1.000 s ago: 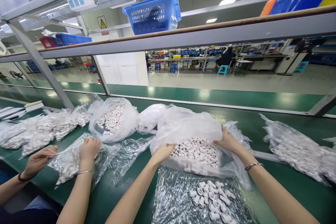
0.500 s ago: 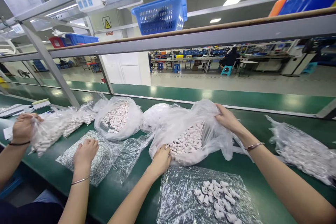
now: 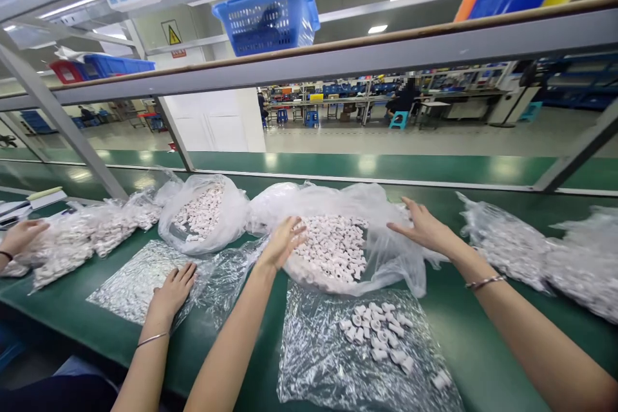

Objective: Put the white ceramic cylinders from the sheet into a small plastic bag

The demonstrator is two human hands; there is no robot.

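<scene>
A clear plastic bag [image 3: 376, 280] lies wide open on the green table, full of small white parts [image 3: 333, 248]. My left hand [image 3: 282, 243] is at the bag's left edge, fingers apart and holding nothing. Over on the bag's right side, my right hand [image 3: 420, 226] has its thumb and fingers spread, with nothing in it. In front of the bag lies a flat crinkled plastic sheet [image 3: 313, 351], and a loose group of white tubular parts [image 3: 379, 331] rests on its right half.
To the left, a co-worker's hand [image 3: 174, 286] rests by another crinkled sheet [image 3: 130, 283]; the other hand [image 3: 22, 237] is near filled bags [image 3: 67, 251]. Another open bag [image 3: 232, 196] stands behind. More filled bags [image 3: 512, 248] lie right. A shelf [image 3: 362, 61] crosses above.
Both my hands have let go of the bag and opened. The bag's mouth is wider, showing more parts. The co-worker's left hand has released a filled bag. The view has shifted right.
</scene>
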